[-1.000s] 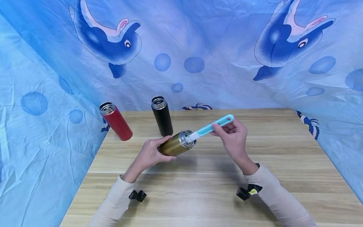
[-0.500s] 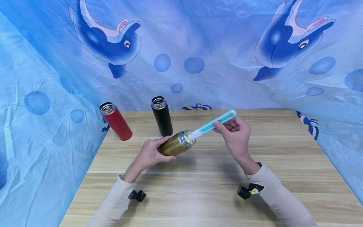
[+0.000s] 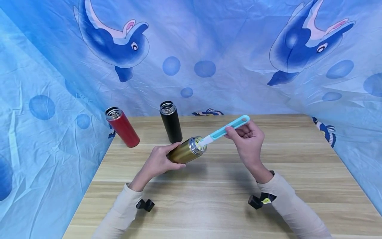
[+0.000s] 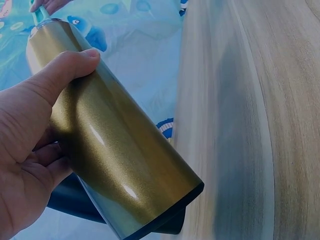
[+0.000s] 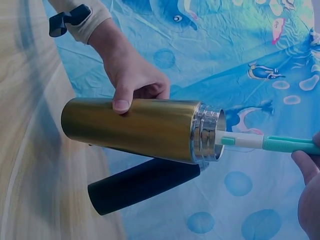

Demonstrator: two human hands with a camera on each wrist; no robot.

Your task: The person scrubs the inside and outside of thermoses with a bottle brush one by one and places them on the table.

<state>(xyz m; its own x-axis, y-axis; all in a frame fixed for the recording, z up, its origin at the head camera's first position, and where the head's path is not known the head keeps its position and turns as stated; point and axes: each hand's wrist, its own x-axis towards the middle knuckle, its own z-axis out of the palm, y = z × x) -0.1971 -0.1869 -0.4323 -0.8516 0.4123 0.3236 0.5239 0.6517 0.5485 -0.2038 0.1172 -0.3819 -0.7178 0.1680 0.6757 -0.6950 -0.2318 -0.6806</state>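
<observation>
My left hand [image 3: 159,161] grips a gold thermos flask [image 3: 182,153], thumb along its near side. The flask is tilted, its steel mouth toward the right. In the left wrist view its base is raised above the tabletop. My right hand [image 3: 247,141] pinches the turquoise handle of a bottle brush [image 3: 222,131] between thumb and fingers. The brush's white neck enters the flask's mouth, as the right wrist view also shows, and its head is hidden inside.
Behind the gold flask stands a black flask [image 3: 171,123], lidless. A lidless red flask [image 3: 123,127] stands at the table's back left. The wooden table [image 3: 298,159] meets a blue dolphin-print curtain [image 3: 238,59] behind and at both sides.
The right hand has shifted slightly up and right with the brush, whose handle end now sits higher. The gold flask and the left hand have stayed nearly in place.
</observation>
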